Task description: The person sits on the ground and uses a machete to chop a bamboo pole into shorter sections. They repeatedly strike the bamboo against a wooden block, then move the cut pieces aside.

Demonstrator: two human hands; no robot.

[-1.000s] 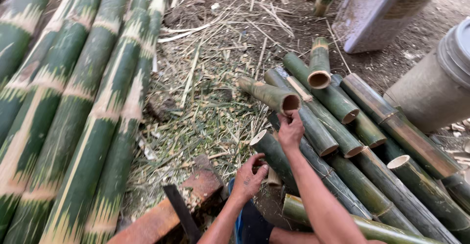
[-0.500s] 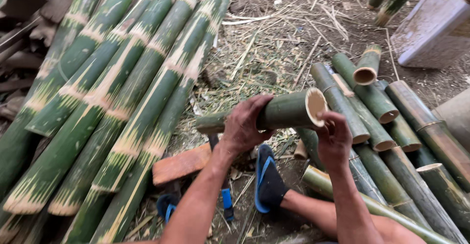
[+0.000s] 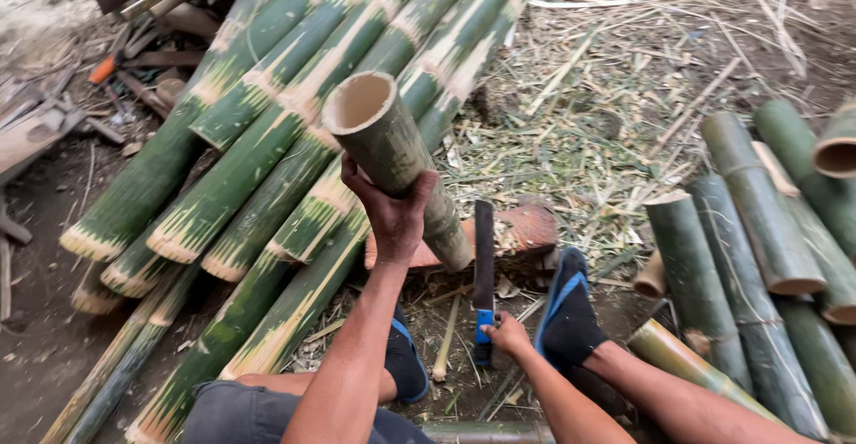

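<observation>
Two hands are busy here. The left hand (image 3: 395,217) has its fingers (image 3: 424,185) wrapped round a short bamboo tube (image 3: 392,154), standing it tilted with the open mouth up and the foot on a reddish block (image 3: 526,228) between the feet. The right hand (image 3: 508,334) is clenched on the blue handle of a machete (image 3: 483,275), whose blade lies flat, pointing away toward the block, just beside the tube's foot.

It looks like the setting-up step before a cut or split: the tube is posed on the block and the blade is gripped but not raised. My guess is the next move needs the tube steadied upright and the blade lifted clear of the right sandal (image 3: 564,315), which sits touching-close to it.

Room is tight: long poles (image 3: 267,154) crowd the left, cut tubes (image 3: 758,230) the right. The open ground lies ahead, littered with shavings (image 3: 571,132).
</observation>
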